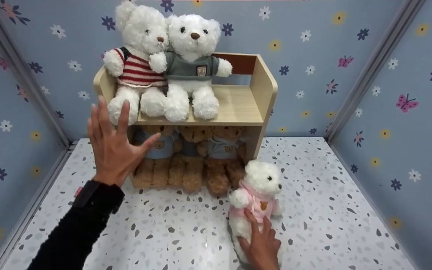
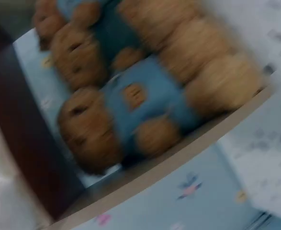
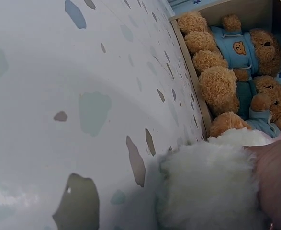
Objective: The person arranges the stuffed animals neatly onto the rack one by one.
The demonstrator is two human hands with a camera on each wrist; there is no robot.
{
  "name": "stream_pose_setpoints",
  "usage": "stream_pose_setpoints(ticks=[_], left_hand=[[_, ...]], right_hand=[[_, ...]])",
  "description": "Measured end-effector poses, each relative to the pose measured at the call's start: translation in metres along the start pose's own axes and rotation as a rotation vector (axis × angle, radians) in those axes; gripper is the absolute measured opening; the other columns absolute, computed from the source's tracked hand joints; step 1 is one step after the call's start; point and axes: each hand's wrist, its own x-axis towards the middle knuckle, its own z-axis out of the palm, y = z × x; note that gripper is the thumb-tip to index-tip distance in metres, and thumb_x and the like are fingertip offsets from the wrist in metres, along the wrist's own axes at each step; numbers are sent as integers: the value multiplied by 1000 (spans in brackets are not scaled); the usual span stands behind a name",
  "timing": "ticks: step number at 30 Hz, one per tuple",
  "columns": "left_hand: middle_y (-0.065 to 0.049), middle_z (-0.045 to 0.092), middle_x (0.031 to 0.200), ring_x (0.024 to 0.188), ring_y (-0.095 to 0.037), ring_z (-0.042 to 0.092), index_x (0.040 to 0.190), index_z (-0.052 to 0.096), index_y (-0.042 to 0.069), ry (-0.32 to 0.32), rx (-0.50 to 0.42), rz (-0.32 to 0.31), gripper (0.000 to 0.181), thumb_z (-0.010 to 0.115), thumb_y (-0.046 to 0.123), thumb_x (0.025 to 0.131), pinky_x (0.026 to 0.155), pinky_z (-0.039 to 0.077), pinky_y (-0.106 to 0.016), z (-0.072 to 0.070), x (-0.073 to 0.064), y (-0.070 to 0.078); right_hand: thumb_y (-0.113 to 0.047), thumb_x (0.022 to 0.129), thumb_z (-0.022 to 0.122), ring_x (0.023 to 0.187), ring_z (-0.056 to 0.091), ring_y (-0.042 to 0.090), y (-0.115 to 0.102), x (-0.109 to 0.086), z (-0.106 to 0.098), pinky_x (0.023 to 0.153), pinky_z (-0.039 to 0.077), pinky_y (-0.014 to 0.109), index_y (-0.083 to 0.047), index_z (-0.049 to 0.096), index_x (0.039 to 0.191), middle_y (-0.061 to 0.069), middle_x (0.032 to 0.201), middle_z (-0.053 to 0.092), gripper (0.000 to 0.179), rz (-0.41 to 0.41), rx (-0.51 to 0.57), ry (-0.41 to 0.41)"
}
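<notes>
My left hand (image 1: 116, 150) is raised in front of the shelf's left side with fingers spread, holding nothing. It overlaps the foot of a white teddy bear in a red-striped sweater (image 1: 141, 71). Beside that bear on the top board sits another white teddy bear in a grey-green sweater (image 1: 191, 69). At the lower right, my right hand (image 1: 263, 243) grips the lower body of a white teddy bear in a pink hoodie (image 1: 263, 176), thumb on one side and fingers across its front. Close up in the right wrist view is its white fur (image 3: 207, 187).
A small wooden shelf (image 1: 270, 86) stands against the flowered back wall (image 1: 302, 48). Several brown teddy bears in blue tops (image 1: 163, 144) sit in its lower compartment. Flowered panels enclose the speckled white tabletop (image 1: 171, 240) on both sides.
</notes>
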Motion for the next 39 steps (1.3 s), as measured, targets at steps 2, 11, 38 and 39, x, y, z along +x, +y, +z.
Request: stream_pose_setpoints(ticks=[2, 11, 38, 39], left_hand=[[-30, 17, 162, 153, -42, 7, 161, 23, 33, -24, 8, -9, 98, 60, 77, 82, 122, 3, -57, -8, 30, 1], [-21, -4, 167, 153, -40, -8, 162, 18, 24, -343, 90, -161, 102, 55, 77, 84, 119, -10, -56, -15, 97, -6], [-27, 9, 165, 154, -38, 2, 158, 35, 17, -301, 141, 1, 100, 42, 84, 84, 123, -5, -54, 12, 94, -12], [-27, 12, 165, 154, -40, 4, 157, 36, 17, -290, 129, 36, 101, 38, 86, 84, 123, -3, -55, 16, 93, -8]], right_hand=[[-32, 83, 80, 116, 50, 49, 1, 1, 0, 84, 42, 68, -37, 39, 147, 27, 145, 36, 76, 2, -4, 3], [-33, 82, 81, 111, 53, 48, 2, 0, 4, 80, 45, 67, -38, 39, 146, 26, 143, 39, 77, 4, -40, 14], [-35, 82, 81, 110, 53, 48, -1, -1, 0, 78, 45, 66, -39, 39, 146, 26, 143, 39, 77, -34, -32, 42], [-35, 81, 82, 110, 53, 48, -1, -1, 0, 78, 45, 66, -39, 39, 146, 26, 142, 39, 77, -29, -35, 40]])
